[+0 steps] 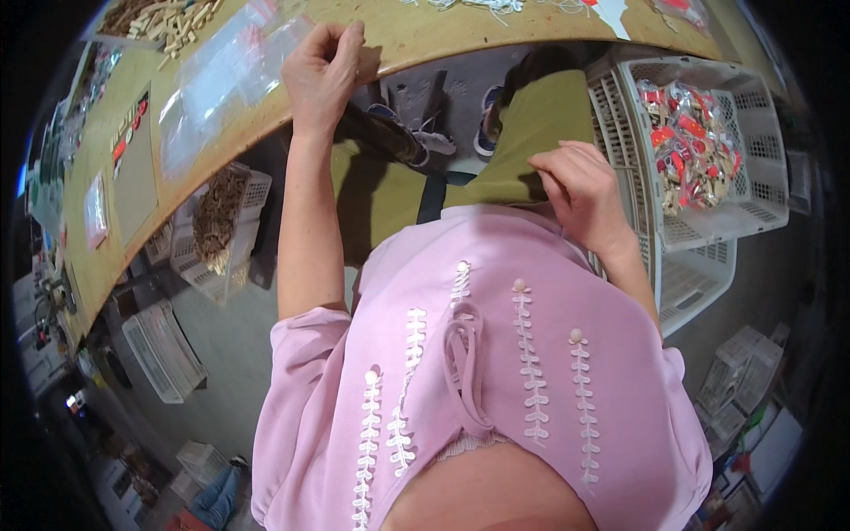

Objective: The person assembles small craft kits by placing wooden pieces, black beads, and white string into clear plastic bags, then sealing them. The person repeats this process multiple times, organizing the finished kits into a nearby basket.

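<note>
My left hand (320, 78) is closed in a loose fist at the near edge of the wooden table (421, 37). No object shows in its fingers. Beside it, to the left, several clear plastic bags (221, 84) lie flat and overlapping on the tabletop. Over my right thigh rests my right hand (580, 188), loosely bent, with a gap between thumb and fingers and nothing visible in it. Olive trousers (540, 124) lie under that hand.
To my right, a white plastic basket (761, 177) holds many small bagged wooden pieces (686, 146) with red parts. Wooden sticks (181, 26) are heaped at the far left; a brown board (137, 168) lies nearer. Below the table stands a basket (197, 265) of brown material.
</note>
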`<state>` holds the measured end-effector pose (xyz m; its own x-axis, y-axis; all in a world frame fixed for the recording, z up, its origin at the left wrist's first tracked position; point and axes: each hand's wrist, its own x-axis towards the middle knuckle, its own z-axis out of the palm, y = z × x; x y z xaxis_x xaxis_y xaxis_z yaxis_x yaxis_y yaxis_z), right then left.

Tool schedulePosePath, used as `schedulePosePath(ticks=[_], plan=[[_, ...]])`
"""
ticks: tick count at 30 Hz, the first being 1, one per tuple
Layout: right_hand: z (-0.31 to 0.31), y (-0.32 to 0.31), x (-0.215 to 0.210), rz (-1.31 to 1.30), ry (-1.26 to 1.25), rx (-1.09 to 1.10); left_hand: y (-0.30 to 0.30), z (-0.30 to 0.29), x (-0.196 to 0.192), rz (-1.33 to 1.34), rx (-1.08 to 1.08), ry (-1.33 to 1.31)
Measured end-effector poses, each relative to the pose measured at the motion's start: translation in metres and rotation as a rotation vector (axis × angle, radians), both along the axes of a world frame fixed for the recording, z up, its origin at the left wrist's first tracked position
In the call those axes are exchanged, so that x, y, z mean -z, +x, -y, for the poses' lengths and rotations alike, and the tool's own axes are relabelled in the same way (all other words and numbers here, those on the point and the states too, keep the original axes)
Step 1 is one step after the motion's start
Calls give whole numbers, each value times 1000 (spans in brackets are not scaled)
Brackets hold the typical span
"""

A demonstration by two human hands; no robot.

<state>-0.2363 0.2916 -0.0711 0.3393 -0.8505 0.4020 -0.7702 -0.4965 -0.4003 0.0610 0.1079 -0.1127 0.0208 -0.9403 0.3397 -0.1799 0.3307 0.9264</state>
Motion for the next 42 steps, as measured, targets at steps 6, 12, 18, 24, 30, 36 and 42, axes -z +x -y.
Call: schedulePosePath(ticks=[6,12,18,24,30,36,42], plan=[[4,-2,2,-35,-12,-52,-7,-1,7,150,-86,-138],[10,-11,5,-26,-23,-40,-7,-1,3,128,-97,-136],[27,-24,26,41,9,-93,-3,-4,-5,364,-164,-71],[94,-30,-6,222,77,-120,-1,-1,-33,102,73,372],[235,-72,-68,-66,-271,-64,-22,57,-122,511,418,210],[439,-221,-76,-199,-400,474,-52,195,-153,750,656,15],[543,-349,-56,368,257,838,-149,287,-142,326,770,285]])
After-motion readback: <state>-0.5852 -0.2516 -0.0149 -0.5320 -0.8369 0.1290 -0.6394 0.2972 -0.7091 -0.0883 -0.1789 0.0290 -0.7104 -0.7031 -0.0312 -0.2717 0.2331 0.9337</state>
